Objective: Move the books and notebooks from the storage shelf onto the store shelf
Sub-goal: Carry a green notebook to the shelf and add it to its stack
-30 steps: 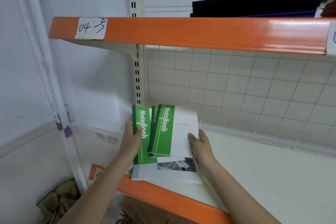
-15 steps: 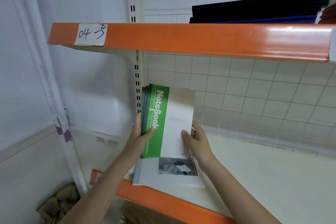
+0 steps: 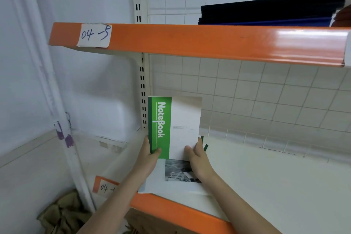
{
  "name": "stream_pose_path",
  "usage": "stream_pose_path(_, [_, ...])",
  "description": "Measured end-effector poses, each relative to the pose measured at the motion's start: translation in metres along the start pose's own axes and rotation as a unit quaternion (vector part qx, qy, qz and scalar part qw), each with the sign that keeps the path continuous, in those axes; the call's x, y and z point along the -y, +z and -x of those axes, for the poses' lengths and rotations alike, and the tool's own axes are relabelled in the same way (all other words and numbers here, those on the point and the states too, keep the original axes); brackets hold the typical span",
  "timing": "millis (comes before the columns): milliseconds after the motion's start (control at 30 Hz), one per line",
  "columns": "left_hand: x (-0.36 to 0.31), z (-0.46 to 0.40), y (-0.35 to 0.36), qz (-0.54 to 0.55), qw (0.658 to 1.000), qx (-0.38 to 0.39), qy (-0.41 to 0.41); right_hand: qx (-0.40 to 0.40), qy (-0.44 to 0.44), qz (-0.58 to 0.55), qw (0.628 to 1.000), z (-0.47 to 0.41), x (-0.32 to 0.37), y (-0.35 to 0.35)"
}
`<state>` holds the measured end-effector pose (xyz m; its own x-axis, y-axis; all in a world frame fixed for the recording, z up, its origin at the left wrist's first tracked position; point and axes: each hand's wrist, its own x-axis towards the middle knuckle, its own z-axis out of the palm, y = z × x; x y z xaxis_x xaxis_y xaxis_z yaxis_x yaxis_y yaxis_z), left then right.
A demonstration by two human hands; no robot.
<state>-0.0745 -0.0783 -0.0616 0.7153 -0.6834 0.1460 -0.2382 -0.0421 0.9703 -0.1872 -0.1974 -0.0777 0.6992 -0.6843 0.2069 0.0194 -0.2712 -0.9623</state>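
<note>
Green notebooks (image 3: 173,127) upright between both hands' grips

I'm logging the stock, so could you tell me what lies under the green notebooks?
Under the green notebooks lies a white book with a grey photo cover, flat on the shelf. Its upper part is covered, as is anything beneath.

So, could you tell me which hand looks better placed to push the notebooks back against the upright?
Probably the right hand: it holds the notebooks' outer edge, opposite the upright. The left hand sits between them.
</note>
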Motion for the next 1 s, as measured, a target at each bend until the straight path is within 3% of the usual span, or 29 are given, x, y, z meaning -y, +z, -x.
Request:
stream_pose_path(200, [-0.014,0.007,0.004,-0.016,0.999,0.030,-0.005,-0.005,-0.015,0.048,0.999,0.006,0.006,-0.016])
stream_pose_path(400, [-0.019,0.009,0.030,-0.023,0.999,0.036,-0.011,-0.020,0.063,0.025,0.998,0.014,0.003,-0.032])
stream_pose_path(1000, [-0.040,0.018,0.152,0.045,0.993,0.095,-0.057,-0.191,0.098,-0.053,0.975,0.062,0.006,-0.146])
